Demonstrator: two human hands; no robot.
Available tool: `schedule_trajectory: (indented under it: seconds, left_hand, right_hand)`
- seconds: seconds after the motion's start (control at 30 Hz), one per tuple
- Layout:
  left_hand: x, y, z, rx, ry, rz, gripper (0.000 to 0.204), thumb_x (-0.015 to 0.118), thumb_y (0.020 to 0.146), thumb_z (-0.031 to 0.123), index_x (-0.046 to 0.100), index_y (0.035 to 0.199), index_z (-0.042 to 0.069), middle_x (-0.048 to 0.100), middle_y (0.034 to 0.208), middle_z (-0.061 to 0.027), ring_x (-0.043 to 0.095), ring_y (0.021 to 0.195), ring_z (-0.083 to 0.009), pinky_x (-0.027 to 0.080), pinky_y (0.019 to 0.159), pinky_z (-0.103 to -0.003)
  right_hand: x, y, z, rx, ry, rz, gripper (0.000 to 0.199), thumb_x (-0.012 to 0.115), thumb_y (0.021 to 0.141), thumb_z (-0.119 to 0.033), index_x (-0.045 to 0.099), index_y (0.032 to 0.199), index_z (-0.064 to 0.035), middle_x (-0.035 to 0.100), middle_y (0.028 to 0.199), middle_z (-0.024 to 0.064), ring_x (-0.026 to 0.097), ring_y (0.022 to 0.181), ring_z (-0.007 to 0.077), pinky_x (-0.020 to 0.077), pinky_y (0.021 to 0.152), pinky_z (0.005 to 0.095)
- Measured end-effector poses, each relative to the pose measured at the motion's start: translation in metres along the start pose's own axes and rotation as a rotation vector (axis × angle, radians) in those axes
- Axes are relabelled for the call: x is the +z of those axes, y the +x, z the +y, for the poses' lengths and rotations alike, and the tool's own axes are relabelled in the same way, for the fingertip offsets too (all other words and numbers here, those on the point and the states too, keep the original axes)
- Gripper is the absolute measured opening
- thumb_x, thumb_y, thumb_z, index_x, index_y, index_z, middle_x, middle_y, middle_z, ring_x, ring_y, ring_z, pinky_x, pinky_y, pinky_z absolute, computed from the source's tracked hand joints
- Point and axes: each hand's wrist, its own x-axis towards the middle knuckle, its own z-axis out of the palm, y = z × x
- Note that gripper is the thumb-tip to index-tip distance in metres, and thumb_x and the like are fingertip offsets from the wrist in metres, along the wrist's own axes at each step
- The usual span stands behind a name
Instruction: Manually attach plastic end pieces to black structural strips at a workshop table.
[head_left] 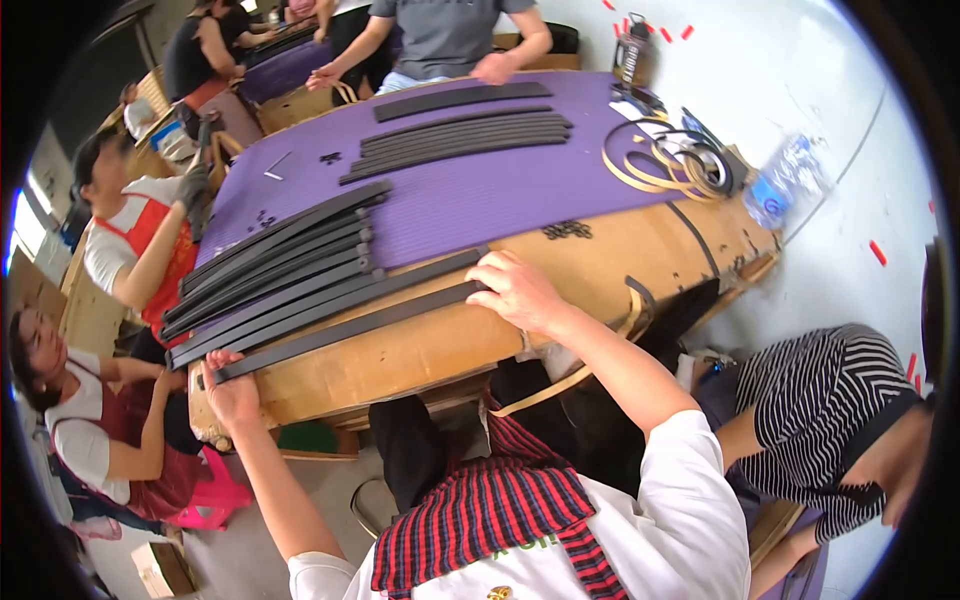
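Note:
A long flat black strip (350, 328) lies along the near edge of the table, stretched between my two hands. At its left end, my left hand (232, 390) grips it with the thumb on top. My right hand (520, 290) pinches the other end; its fingertips also come close to the end of a second black strip (420, 270) just behind. Beyond these, several more black strips (290, 250) lie side by side in a slanted row, some with rounded pieces at their right ends.
A purple mat (500, 195) covers much of the cardboard-topped table (600, 245). More black strips (460, 135) lie on its far side. Tape rolls (715, 170), a plastic bottle (775, 190) and small black rings (567, 230) are at the right. Other people sit or stand around the table.

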Motion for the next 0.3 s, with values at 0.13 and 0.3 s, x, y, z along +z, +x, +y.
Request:
schedule_trajectory:
  seconds: [0.13, 0.3]
  left_hand:
    - [0.013, -0.005, -0.008, 0.047, 0.039, 0.149, 0.015, 0.046, 0.092, 0.015, 0.052, 0.095, 0.001, 0.054, 0.087, -0.0067, 0.051, 0.083, -0.0193, 0.044, 0.077, -0.033]
    - [-0.013, -0.009, 0.017, 0.051, 0.048, -0.087, 0.014, 0.048, 0.091, 0.013, 0.053, 0.097, 0.001, 0.056, 0.091, -0.007, 0.052, 0.084, -0.0198, 0.044, 0.08, -0.034]
  right_hand:
    - [-0.001, -0.002, 0.002, 0.019, -0.005, -0.018, 0.026, 0.066, 0.075, -0.021, 0.059, 0.095, -0.0059, 0.056, 0.093, 0.0068, 0.053, 0.092, 0.0259, 0.0443, 0.077, 0.0364]
    - [0.011, 0.004, 0.005, -0.089, -0.031, 0.078, 0.025, 0.066, 0.075, -0.02, 0.059, 0.094, -0.0052, 0.056, 0.093, 0.0082, 0.053, 0.09, 0.0267, 0.0449, 0.078, 0.037]
